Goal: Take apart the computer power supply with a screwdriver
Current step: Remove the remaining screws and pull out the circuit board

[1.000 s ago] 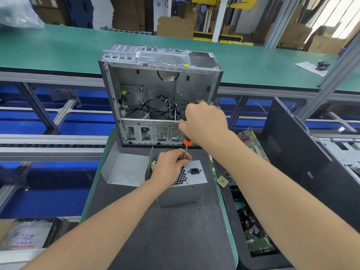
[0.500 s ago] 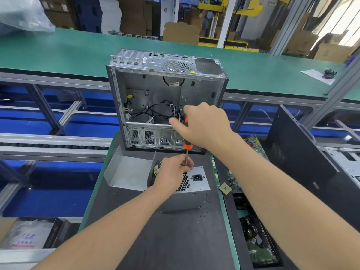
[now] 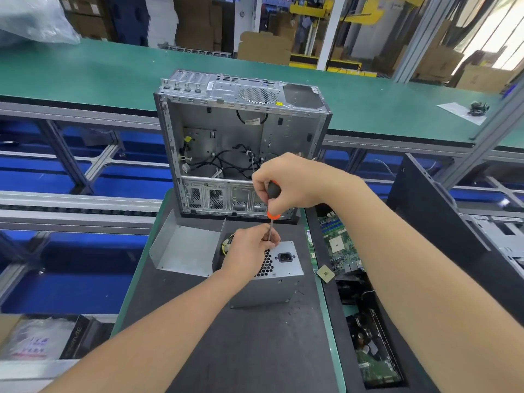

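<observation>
Right hand now fully round screwdriver

A grey metal power supply stands on a dark work mat, its top face showing a honeycomb vent and a black mains socket, with yellow wires at its open left side. A bent sheet-metal panel lies just beside it. A screwdriver with a black handle and orange collar stands nearly upright over the vent, handle gripped by the right hand, shaft pinched by the left hand.
</observation>
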